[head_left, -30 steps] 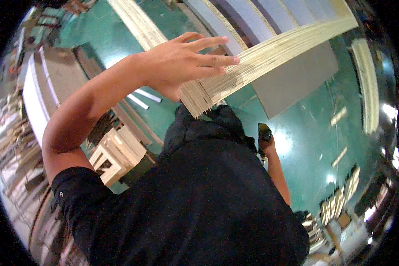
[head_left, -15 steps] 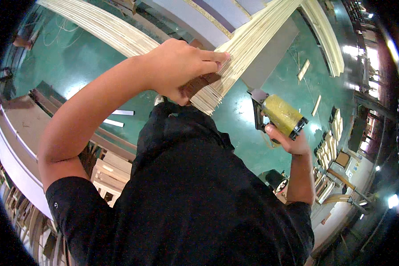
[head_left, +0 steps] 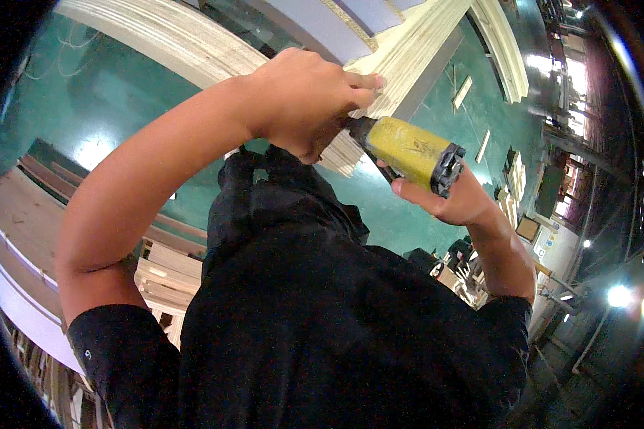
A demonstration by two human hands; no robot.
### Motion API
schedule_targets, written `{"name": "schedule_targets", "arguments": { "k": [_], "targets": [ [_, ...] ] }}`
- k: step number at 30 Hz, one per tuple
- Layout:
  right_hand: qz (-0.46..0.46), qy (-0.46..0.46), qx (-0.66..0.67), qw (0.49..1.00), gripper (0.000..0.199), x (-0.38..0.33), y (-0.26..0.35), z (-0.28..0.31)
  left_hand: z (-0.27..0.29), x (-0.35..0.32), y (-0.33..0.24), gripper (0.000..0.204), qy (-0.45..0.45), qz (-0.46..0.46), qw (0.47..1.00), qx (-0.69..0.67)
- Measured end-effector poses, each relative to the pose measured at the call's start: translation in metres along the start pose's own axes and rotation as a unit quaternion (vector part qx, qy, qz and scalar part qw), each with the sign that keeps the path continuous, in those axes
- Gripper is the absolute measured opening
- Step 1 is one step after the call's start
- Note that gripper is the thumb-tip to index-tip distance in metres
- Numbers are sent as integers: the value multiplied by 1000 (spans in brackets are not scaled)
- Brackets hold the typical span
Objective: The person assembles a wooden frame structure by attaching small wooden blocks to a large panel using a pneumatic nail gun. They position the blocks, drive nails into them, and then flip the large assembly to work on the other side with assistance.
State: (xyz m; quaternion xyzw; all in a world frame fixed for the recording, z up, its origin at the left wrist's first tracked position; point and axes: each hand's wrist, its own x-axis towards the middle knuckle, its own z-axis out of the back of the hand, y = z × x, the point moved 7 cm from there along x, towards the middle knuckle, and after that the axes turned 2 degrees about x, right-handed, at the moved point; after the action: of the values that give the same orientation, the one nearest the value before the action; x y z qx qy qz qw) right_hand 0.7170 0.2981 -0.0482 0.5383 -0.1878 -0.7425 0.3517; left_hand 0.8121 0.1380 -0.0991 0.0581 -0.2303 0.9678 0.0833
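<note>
My left hand (head_left: 304,100) is raised at the top centre, its fingers closed over the end of a bundle of pale wooden strips (head_left: 415,43) that runs up and to the right. My right hand (head_left: 447,200) grips a yellow power tool (head_left: 411,151) with a black end cap. The tool's front end sits against the end of the bundle, just under my left palm, which hides the tip. My black shirt (head_left: 322,322) fills the lower half of the view.
A green floor (head_left: 86,93) lies below. Another long pale wooden moulding (head_left: 164,36) crosses the upper left. Stacked boards (head_left: 164,275) stand at the lower left, with a long workbench edge (head_left: 14,236) beside them. More wood stacks (head_left: 511,193) and bright lamps are at the right.
My right hand has brought the yellow tool up from low at the right to the end of the bundle. My left hand has stayed on the bundle, its fingers curling tighter.
</note>
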Motion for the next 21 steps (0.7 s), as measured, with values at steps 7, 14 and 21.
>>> {"name": "schedule_targets", "arguments": {
  "k": [7,14,21],
  "targets": [
    [44,-6,-131,990,35,8,16,1,2,2,1,86,19,21,1000,-8],
    [92,8,-226,970,29,9,32,0,-2,2,3,94,16,17,1000,-9],
    [2,1,-121,993,26,7,33,0,2,1,1,85,18,41,999,0]
  ]
}}
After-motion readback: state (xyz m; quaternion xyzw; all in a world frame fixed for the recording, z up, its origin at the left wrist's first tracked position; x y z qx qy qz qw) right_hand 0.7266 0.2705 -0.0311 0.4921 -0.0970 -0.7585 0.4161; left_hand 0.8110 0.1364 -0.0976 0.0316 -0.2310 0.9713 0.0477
